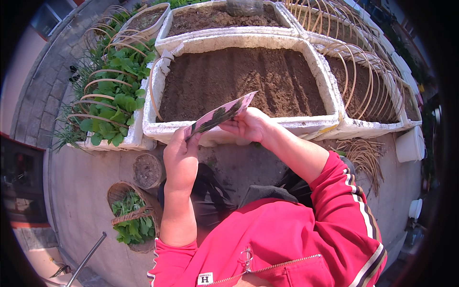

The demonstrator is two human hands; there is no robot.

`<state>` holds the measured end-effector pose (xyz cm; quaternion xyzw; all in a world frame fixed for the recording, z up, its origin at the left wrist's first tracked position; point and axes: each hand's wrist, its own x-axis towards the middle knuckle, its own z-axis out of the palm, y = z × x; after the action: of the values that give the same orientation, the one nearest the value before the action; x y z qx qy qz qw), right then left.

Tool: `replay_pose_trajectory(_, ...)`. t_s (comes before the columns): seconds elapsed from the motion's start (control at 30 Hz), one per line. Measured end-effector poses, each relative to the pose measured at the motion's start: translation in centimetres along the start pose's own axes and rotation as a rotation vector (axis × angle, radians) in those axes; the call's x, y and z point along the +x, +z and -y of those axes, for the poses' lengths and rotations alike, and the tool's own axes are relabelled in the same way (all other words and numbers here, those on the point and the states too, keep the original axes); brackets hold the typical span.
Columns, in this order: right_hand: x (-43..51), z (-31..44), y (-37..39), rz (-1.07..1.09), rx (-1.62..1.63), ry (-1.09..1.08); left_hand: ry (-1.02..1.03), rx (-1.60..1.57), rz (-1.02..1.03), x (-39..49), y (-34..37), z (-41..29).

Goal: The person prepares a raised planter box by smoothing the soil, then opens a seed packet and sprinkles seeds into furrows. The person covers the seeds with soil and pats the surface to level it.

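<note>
A flat printed packet, with pink and green on its face, is held tilted above the near rim of a white foam planter box. My left hand pinches its lower left end between thumb and fingers. At its right end is my right hand, with the fingers behind and against the packet; how firmly they grip is hidden. Beyond the packet, brown soil with shallow furrows fills the box. A thin bent hoop stands at the box's left side.
Leafy green plants under hoops grow in a box at the left. Hooped soil boxes stand at the right. Below left are a round pot and a wicker basket holding greens. Loose canes and a white bucket lie right.
</note>
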<state>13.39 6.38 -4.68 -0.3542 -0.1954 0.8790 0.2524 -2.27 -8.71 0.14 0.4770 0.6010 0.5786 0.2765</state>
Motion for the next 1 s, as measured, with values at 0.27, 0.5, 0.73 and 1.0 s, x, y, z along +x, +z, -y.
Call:
replay_pose_trajectory(0.27, -0.6, 0.3, 0.0, -0.002, 0.056, -0.014, 0.032, 0.019, 0.056, -0.1, -0.2, 0.1)
replay_pose_trajectory(0.5, 0.2, 0.0, -0.3, -0.022, 0.049, 0.015, -0.062, 0.038, 0.098, -0.1, -0.4, 0.1)
replay_pose_trajectory(0.73, 0.4, -0.2, -0.5, -0.017, 0.043, 0.026, -0.11, -0.051, 0.059, -0.2, -0.2, -0.5)
replay_pose_trajectory(1.0, 0.3, 0.0, -0.4, 0.0, 0.037, 0.036, -0.129, -0.044, 0.071, -0.1, -0.4, -0.6)
